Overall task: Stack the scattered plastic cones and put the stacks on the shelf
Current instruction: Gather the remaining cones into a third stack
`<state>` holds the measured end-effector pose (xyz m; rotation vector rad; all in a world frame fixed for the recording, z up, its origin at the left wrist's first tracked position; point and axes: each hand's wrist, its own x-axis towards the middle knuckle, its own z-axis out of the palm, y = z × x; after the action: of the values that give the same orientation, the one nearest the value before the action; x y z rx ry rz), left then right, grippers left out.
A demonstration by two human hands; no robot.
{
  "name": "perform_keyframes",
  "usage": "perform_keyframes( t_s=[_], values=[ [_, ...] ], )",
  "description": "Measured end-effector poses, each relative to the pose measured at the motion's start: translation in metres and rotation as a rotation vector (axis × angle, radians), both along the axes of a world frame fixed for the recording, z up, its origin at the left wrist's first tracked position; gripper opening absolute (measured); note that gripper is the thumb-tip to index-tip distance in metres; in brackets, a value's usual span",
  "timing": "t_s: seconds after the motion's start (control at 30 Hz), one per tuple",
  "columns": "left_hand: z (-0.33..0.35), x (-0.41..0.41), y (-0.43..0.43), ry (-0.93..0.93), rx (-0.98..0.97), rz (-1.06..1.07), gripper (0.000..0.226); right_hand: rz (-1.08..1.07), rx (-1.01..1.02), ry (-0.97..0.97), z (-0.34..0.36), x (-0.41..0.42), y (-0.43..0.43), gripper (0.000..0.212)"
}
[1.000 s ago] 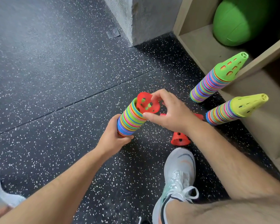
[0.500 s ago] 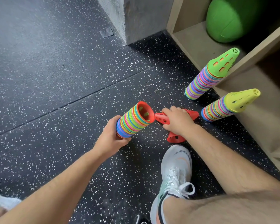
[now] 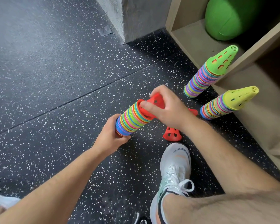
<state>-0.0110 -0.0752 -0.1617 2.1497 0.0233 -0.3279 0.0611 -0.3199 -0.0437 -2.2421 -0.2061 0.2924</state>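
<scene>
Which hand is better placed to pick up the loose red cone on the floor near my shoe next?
Right. The right hand, seating a red cone on the stack, is nearest the loose cone; the left hand grips the stack's base.

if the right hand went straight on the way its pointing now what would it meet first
Most likely the multicoloured stack: the right hand points left at its upper end, and the red cone in its grip seems to touch it. The left hand holds the stack's far end.
</scene>
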Motion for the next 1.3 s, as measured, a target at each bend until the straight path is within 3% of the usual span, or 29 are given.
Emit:
perform_keyframes(
  t_s=[0.1,0.17,0.27,0.37,0.5,0.6,0.67,0.8,0.93,1.03,1.1,1.17,1.23,1.3],
  values=[
    [0.001,-0.001,-0.002,-0.033,0.018,-0.055,0.08,0.243,-0.246,0.064,-0.015,-0.009,0.013,0.088],
    [0.001,-0.002,-0.003,-0.048,0.047,-0.095,0.079,0.254,-0.229,0.069,-0.021,-0.013,0.006,0.094],
    [-0.002,-0.004,-0.004,-0.055,0.059,-0.098,0.078,-0.048,-0.125,0.013,-0.03,-0.022,-0.017,0.078],
    [-0.004,-0.004,-0.003,-0.066,0.066,-0.106,0.078,-0.254,-0.349,0.02,-0.047,-0.04,-0.042,0.047],
    [-0.004,-0.005,-0.004,-0.089,0.098,-0.127,0.078,-0.146,-0.705,0.169,-0.072,-0.061,-0.042,0.059],
    [-0.004,-0.005,-0.005,-0.09,0.105,-0.13,0.079,-0.075,-0.857,0.111,-0.092,-0.066,-0.028,0.061],
    [-0.005,-0.006,-0.005,-0.092,0.108,-0.132,0.079,-0.06,-0.773,0.095,-0.099,-0.064,-0.027,0.042],
    [-0.007,-0.005,-0.004,-0.088,0.102,-0.095,0.083,-0.181,-0.384,0.065,-0.087,-0.047,-0.046,0.01],
    [-0.008,-0.004,-0.001,-0.076,0.064,-0.044,0.084,-0.407,-0.071,-0.099,-0.045,-0.027,-0.067,0.017],
    [-0.009,-0.001,-0.001,-0.072,0.059,-0.029,0.084,-0.357,0.157,-0.12,-0.014,-0.019,-0.06,0.023],
    [-0.009,-0.001,-0.001,-0.071,0.072,-0.04,0.084,-0.204,0.174,-0.047,-0.005,-0.019,-0.042,0.018],
    [-0.01,-0.002,-0.001,-0.073,0.084,-0.054,0.083,-0.06,0.047,0.057,-0.006,-0.017,-0.024,0.014],
    [-0.011,-0.003,-0.001,-0.072,0.087,-0.055,0.084,0.036,-0.113,0.13,-0.014,-0.016,-0.015,0.034],
    [-0.011,-0.004,0.0,-0.075,0.087,-0.054,0.084,-0.011,-0.08,0.132,-0.021,-0.016,-0.019,0.054]
  ],
)
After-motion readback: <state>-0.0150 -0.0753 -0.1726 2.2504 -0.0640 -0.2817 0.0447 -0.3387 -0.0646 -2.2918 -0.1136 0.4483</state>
